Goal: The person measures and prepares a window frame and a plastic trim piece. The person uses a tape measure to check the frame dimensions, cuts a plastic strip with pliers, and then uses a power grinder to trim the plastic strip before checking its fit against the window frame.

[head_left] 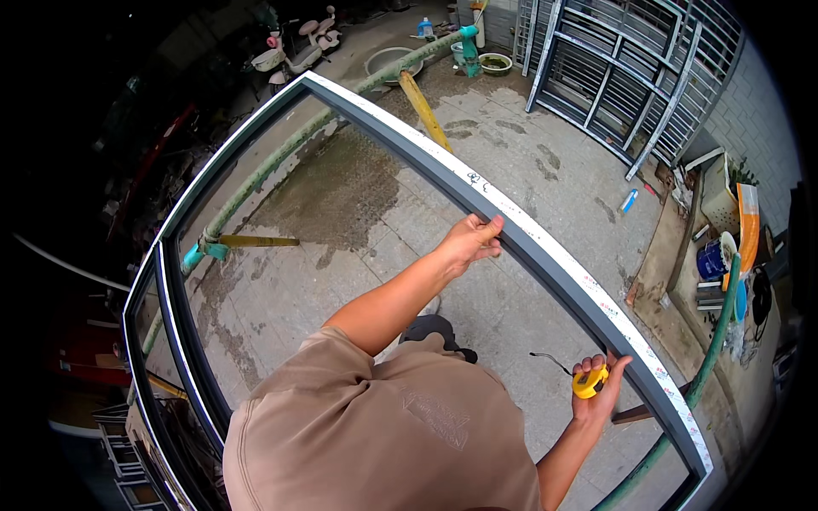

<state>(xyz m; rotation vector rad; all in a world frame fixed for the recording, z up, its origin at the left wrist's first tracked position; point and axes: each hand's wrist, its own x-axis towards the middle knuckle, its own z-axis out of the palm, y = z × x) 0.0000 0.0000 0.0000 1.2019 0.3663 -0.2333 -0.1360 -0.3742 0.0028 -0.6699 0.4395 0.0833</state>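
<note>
A large window frame point(545, 243), dark grey inside with a white film strip along its outer face, surrounds me at about waist height. My left hand point(474, 242) grips the inner edge of its far side, thumb on top and fingers curled at the edge. Further right along the same side, my right hand point(601, 390) is closed around a yellow tape measure point(590, 382) with a black wrist cord, its thumb against the grey profile. No blade shows out of the tape measure. A dividing bar point(181, 332) crosses the frame on the left.
Green pipe rails point(256, 179) pass beneath the frame, with yellow legs point(423, 111). Barred metal frames point(613, 77) lean at the back right. A blue bucket point(714, 257) and clutter line the right wall. A scooter point(298, 49) stands at the back left.
</note>
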